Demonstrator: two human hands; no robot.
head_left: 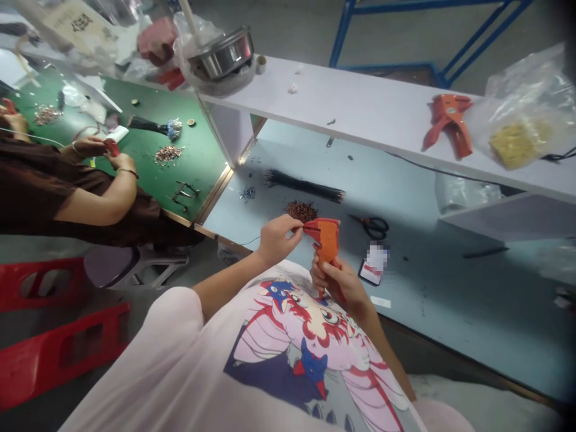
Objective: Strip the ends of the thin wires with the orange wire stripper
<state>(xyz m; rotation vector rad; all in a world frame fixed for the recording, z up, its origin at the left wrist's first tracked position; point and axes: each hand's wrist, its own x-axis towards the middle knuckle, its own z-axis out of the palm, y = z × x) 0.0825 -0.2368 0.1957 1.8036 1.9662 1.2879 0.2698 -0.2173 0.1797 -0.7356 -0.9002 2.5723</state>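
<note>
My right hand [337, 277] is wrapped round the handles of an orange wire stripper [329, 239], held upright at the bench's front edge. Pinched in my left hand [279, 237] is a thin black wire [247, 242], whose tail trails off to the left. The wire's other end meets the red jaw of the stripper; how deep it sits cannot be made out. Just beyond the tool lies a pile of small copper-coloured pieces [302, 210]. Behind that pile rests a bundle of black wires [306, 185].
Black scissors [374, 227] and a phone [371, 271] lie right of my hands. A second orange wire stripper [449, 125] and a bag of yellow pieces [517, 144] are on the white shelf [360, 108]. A co-worker [99, 174] works at the green bench on the left.
</note>
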